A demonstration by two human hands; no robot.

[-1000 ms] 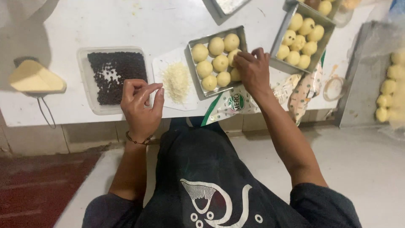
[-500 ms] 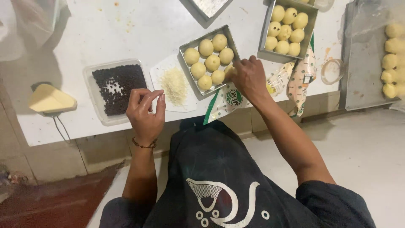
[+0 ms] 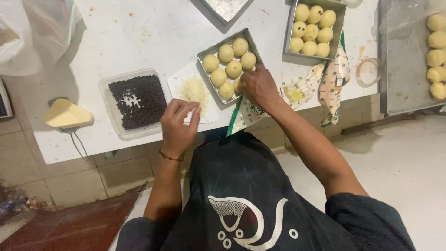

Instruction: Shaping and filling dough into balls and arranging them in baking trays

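Under right hand (image 3: pixel 258 86): dough-ball tray (image 3: pixel 207 48)

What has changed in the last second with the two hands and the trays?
The left hand moved slightly from the container of dark chips toward the grated cheese. The right hand stayed on the near corner of the tray of dough balls. Nothing on the table moved.
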